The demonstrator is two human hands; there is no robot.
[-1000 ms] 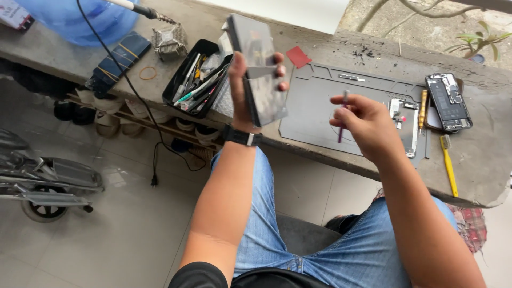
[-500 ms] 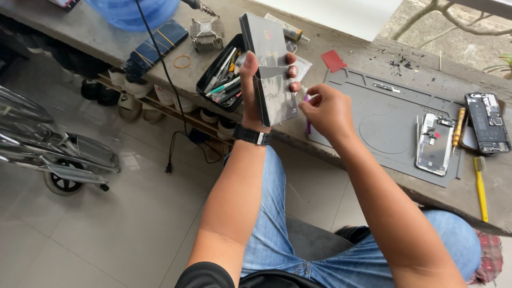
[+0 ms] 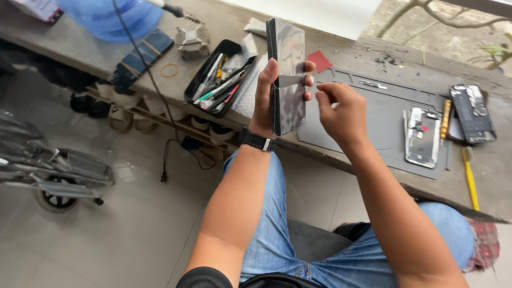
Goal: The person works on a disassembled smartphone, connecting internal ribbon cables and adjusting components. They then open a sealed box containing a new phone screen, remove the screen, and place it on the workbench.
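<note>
Since a second ago, right hand (image 3: 341, 109) risen off the grey repair mat (image 3: 373, 125) — now pinching at the phone (image 3: 287, 74) gripped upright in left hand (image 3: 266, 101).

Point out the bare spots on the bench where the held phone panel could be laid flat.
Freest: the grey work mat between the right hand and the opened phone. Bare concrete also shows beyond the mat's far edge. Crowded: the black tool tray side, and the right end by the second phone and yellow tool.
</note>
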